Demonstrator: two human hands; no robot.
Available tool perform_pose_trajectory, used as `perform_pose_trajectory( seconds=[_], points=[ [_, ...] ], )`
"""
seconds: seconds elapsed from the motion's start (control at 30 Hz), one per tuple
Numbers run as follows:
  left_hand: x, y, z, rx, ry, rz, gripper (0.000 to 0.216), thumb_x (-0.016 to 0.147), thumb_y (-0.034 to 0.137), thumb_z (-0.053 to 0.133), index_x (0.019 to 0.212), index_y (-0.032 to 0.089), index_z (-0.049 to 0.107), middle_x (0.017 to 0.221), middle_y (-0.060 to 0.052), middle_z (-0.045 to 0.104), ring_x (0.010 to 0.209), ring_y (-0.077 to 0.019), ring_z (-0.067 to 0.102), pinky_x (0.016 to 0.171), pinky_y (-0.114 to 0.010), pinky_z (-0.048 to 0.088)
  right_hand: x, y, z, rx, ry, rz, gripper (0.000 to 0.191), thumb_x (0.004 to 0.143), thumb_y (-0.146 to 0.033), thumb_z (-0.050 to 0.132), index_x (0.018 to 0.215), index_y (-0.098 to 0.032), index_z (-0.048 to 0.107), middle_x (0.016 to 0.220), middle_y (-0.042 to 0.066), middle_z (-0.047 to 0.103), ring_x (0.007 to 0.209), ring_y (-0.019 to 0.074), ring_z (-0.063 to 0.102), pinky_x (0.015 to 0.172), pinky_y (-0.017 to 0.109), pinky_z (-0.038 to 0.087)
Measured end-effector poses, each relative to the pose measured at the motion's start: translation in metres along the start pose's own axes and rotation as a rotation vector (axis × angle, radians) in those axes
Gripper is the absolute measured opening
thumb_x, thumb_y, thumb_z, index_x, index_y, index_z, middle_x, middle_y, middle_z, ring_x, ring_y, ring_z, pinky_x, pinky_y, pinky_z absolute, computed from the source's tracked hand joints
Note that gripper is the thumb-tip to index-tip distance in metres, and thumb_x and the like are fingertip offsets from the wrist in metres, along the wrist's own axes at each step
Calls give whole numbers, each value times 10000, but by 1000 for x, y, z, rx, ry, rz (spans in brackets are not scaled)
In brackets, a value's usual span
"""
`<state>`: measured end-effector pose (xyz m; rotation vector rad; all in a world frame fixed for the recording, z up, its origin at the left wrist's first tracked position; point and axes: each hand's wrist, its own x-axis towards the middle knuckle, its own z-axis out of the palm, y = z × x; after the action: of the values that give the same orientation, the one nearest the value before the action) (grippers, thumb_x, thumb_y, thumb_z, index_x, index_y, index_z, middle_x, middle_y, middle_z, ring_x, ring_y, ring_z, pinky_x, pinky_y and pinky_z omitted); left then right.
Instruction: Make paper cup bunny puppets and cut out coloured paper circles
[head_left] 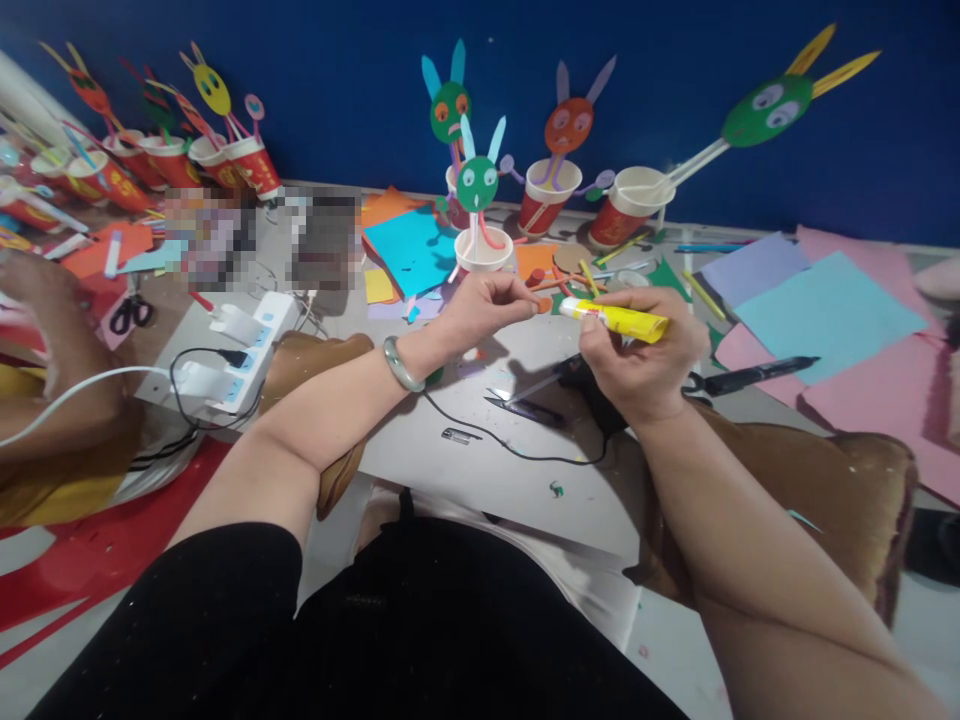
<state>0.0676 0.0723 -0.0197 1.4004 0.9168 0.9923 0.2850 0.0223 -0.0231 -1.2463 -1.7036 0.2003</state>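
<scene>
My left hand (487,308), with a jade-like bangle at the wrist, is closed in a pinch on a small orange paper piece (544,305). My right hand (649,350) is wrapped round a yellow glue stick (626,321), its white end pointing at the left fingertips. Just behind the left hand stands a paper cup (484,250) with a green rabbit-eared paper head (478,183) on a stem. Below the hands lie small thread snips (529,408) and a black corded tool (592,395), partly hidden by my right hand.
Red paper cups with paper figures (551,195) line the blue wall. A power strip (259,345) with plugs and cables is at left, near a co-worker's arm (75,360) and black scissors (131,312). Coloured paper sheets (832,300) and a black pen-like tool (761,376) lie at right.
</scene>
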Motion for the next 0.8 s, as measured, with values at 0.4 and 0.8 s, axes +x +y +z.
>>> perform_pose_trajectory(
  seconds=[0.4, 0.8],
  points=[
    [1, -9, 3, -4, -58, 88, 91, 868, 101, 792, 796, 156, 788, 852, -19, 801, 777, -98, 659, 750, -264, 516, -1, 1, 2, -4, -130, 29, 192, 883, -470, 750, 976, -302, 743, 940, 104, 794, 865, 323, 768, 802, 483, 636],
    [6, -25, -1, -37, -97, 130, 101, 853, 201, 878, 823, 164, 789, 820, -6, 778, 737, -97, 629, 697, -266, 502, 0, 15, 10, 87, -9, -161, 199, 917, -479, 789, 993, -299, 751, 867, 61, 760, 666, 244, 683, 616, 414, 573]
  ],
)
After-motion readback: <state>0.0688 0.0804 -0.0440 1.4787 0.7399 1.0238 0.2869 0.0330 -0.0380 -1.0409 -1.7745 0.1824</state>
